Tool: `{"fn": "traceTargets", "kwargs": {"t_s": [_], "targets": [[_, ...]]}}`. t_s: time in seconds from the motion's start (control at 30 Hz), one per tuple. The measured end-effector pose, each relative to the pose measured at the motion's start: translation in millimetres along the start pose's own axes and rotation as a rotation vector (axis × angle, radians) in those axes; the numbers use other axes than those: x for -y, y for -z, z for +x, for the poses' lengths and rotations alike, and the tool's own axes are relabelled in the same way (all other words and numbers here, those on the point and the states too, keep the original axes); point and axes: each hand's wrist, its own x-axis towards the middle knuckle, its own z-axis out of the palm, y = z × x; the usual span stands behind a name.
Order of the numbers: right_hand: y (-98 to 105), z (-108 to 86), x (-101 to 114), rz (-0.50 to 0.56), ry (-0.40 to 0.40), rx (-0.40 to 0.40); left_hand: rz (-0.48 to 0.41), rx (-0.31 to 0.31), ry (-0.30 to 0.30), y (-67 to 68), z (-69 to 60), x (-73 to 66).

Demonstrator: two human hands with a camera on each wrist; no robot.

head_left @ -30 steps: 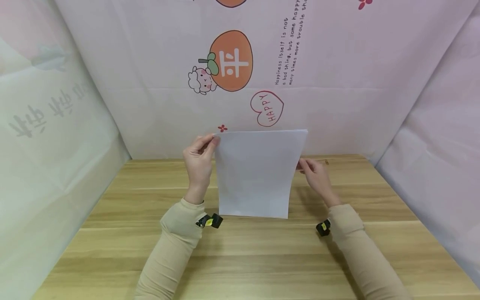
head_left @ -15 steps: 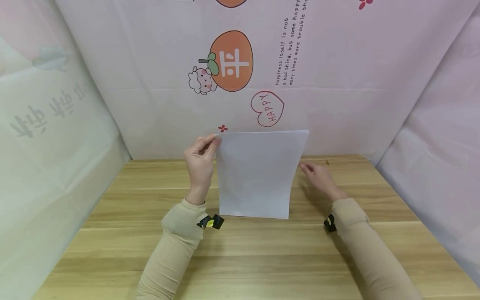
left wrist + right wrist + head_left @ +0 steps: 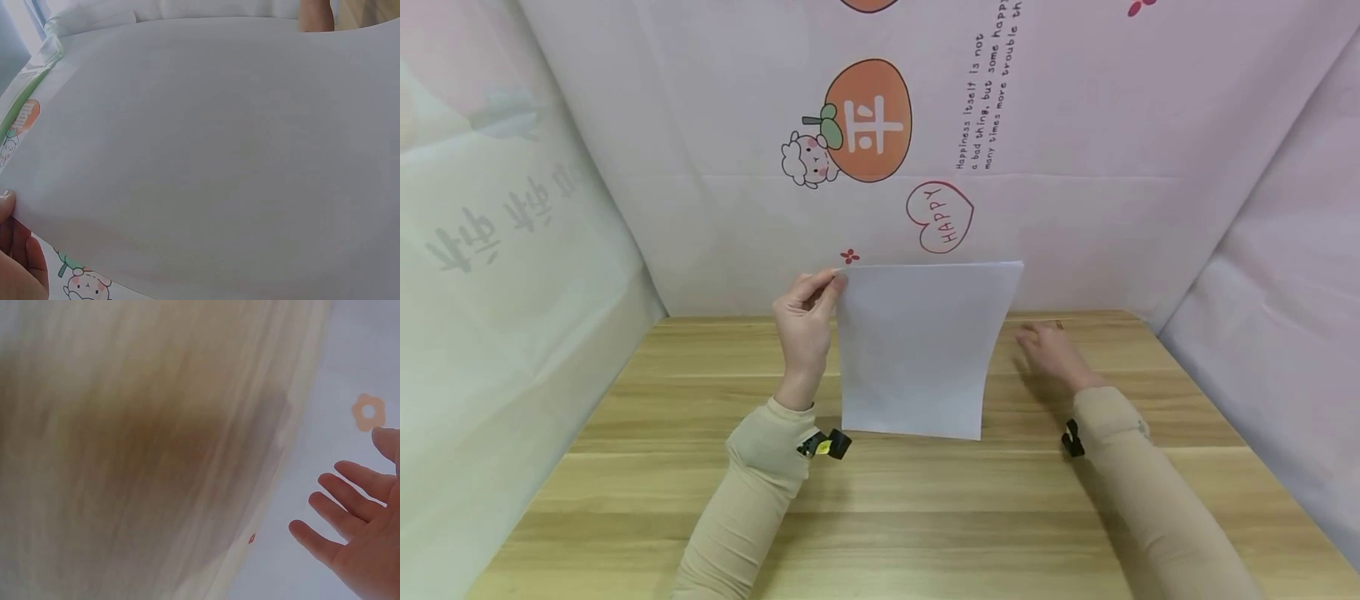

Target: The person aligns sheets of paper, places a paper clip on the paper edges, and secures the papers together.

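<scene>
My left hand [image 3: 805, 325] pinches the upper left corner of a white sheet of paper [image 3: 917, 350] between thumb and fingers. The paper hangs nearly upright over the table and bows slightly along its right side. In the left wrist view the paper [image 3: 206, 144] fills most of the picture, with the left hand [image 3: 22, 269] at its lower left edge. Just right of the paper, my right hand [image 3: 1052, 354] hovers apart from it. That right hand [image 3: 365, 531] has its fingers spread and holds nothing in the right wrist view.
A wood-grain table [image 3: 895, 517] lies below both hands. Behind it hangs a pale printed cloth [image 3: 1075, 208], with more cloth on the left and right sides. A small brown mark [image 3: 1059, 325] shows near the table's back edge.
My right hand has drawn away from the paper's right edge, shifting right, and its fingers have loosened. The left hand and the paper stay nearly where they were.
</scene>
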Motion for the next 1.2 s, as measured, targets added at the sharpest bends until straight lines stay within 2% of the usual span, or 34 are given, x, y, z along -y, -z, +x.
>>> {"fn": "traceTargets", "kwargs": {"t_s": [0.2,0.47,0.9,1.2], "targets": [[0,4.1,-9,-0.065,-0.002,0.034,-0.008,-0.004,0.003,0.4,0.1,0.0],[2,4.9,-23,-0.077,-0.112,0.132,-0.013,0.004,-0.012,1.2,0.3,0.5],[1,13.4,-50,-0.112,-0.191,0.17,-0.019,0.019,-0.015,-0.6,-1.0,2.6],[7,17.8,-50,-0.166,-0.209,0.193,-0.022,0.019,-0.009,-0.5,-0.5,2.7]]}}
